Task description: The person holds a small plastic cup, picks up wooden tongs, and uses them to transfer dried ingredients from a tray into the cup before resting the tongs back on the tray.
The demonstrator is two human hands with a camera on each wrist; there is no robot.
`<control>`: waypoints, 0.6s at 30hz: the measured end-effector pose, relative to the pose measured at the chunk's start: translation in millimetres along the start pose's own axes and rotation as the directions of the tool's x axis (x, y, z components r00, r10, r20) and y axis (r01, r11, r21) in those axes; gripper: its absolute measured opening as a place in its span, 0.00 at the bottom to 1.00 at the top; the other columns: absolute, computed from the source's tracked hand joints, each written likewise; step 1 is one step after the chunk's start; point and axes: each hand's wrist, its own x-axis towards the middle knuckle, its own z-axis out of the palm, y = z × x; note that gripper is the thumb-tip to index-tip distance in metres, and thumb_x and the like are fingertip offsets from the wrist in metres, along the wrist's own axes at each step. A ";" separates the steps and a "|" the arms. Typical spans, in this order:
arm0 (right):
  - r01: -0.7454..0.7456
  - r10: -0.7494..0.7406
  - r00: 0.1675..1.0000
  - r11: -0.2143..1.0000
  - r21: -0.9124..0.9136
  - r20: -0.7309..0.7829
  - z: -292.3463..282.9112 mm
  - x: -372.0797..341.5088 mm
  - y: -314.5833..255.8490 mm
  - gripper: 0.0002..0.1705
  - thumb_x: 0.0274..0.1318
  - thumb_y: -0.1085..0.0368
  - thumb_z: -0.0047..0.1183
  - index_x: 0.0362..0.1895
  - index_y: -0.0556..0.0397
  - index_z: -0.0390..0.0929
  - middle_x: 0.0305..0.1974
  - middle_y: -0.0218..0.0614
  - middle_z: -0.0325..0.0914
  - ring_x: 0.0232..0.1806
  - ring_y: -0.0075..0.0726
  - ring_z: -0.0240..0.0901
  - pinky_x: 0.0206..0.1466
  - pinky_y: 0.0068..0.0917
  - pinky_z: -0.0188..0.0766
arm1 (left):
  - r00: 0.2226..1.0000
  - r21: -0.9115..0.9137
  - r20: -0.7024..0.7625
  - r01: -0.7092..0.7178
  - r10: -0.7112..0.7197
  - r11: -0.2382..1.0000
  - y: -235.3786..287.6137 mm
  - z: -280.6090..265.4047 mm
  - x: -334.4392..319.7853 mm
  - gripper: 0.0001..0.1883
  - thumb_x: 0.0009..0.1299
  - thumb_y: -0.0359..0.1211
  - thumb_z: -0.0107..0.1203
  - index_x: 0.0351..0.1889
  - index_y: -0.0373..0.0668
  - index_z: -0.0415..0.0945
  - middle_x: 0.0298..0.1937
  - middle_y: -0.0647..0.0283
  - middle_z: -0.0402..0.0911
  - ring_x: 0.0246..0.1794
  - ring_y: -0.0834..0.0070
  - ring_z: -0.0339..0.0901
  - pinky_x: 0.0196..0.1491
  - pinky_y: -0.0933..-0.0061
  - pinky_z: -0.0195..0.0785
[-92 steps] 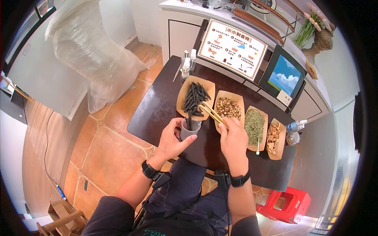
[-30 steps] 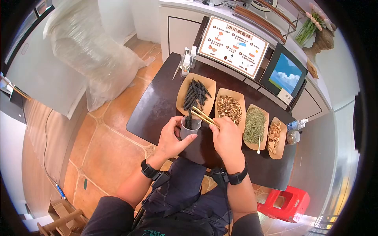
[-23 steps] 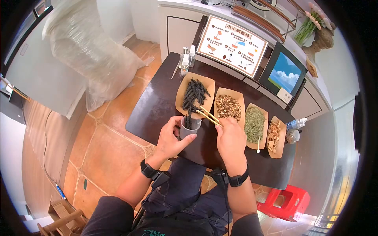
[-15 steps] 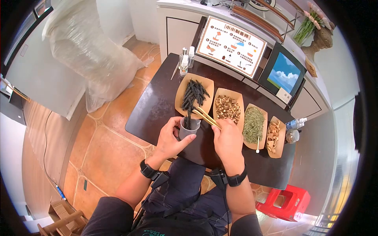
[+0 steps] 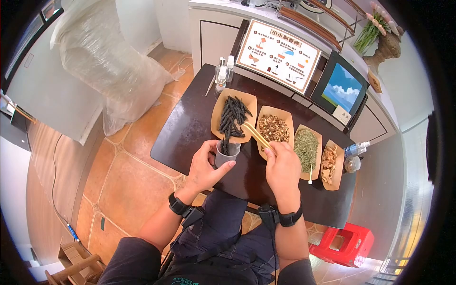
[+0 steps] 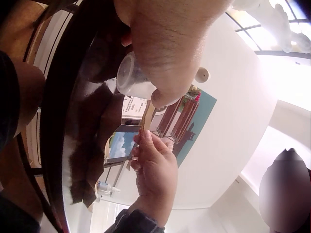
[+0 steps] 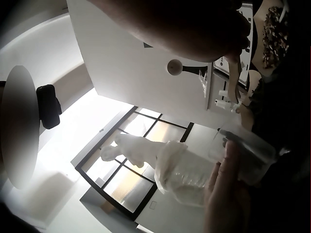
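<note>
A translucent plastic cup (image 5: 228, 156) is held by my left hand (image 5: 202, 170), with fingers and thumb around its sides. Dark, twisted dried pieces (image 5: 224, 145) stick up out of it. My right hand (image 5: 283, 168) grips wooden tweezers (image 5: 258, 136), whose tips are close together over the near right part of a paper tray (image 5: 217, 111) heaped with dark dried sticks (image 5: 234, 114). No piece shows between the tips. In the right wrist view the cup (image 7: 248, 155) appears beside the left fingers. The left wrist view shows the cup (image 6: 133, 77) partly behind the left hand.
To the right stand paper trays of chopped brown bits (image 5: 274, 128), green dried herb (image 5: 307, 149) with a white-tipped stick, and pale curled slices (image 5: 329, 164). Spray bottles (image 5: 221, 80) stand at the back left; another bottle (image 5: 356, 148) and a jar (image 5: 352, 165) at the right edge.
The tweezers have moved from the cup's rim back to the right, and their tips have come together. My right hand has shifted right; my left hand stays around the cup.
</note>
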 end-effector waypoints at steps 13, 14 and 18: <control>-0.027 0.032 0.997 0.996 -0.085 0.064 6.9 1.7 -1.2 0.08 0.63 0.64 0.54 0.40 0.54 0.81 0.37 0.45 0.79 0.39 0.57 0.79 0.42 0.48 0.75 | 1.000 0.016 -0.004 -0.010 0.010 1.000 0.6 -0.4 0.0 0.29 0.61 0.38 0.71 0.56 0.37 0.71 0.41 0.66 0.79 0.33 0.82 0.70 0.37 0.79 0.65; -0.026 0.031 0.997 0.996 -0.085 0.065 6.6 1.9 0.0 0.08 0.63 0.64 0.54 0.40 0.54 0.81 0.37 0.45 0.79 0.39 0.57 0.79 0.42 0.48 0.75 | 1.000 0.015 -0.005 -0.010 0.010 1.000 0.5 -0.5 0.2 0.29 0.61 0.38 0.71 0.56 0.37 0.71 0.41 0.66 0.79 0.33 0.82 0.70 0.37 0.79 0.65; -0.002 0.004 0.999 0.998 -0.057 0.033 6.3 0.2 0.9 0.08 0.63 0.64 0.55 0.39 0.54 0.81 0.37 0.45 0.79 0.39 0.57 0.79 0.42 0.48 0.74 | 1.000 0.012 -0.008 -0.016 0.016 1.000 0.6 0.3 -0.2 0.28 0.61 0.37 0.71 0.55 0.37 0.71 0.41 0.66 0.79 0.33 0.82 0.70 0.37 0.80 0.64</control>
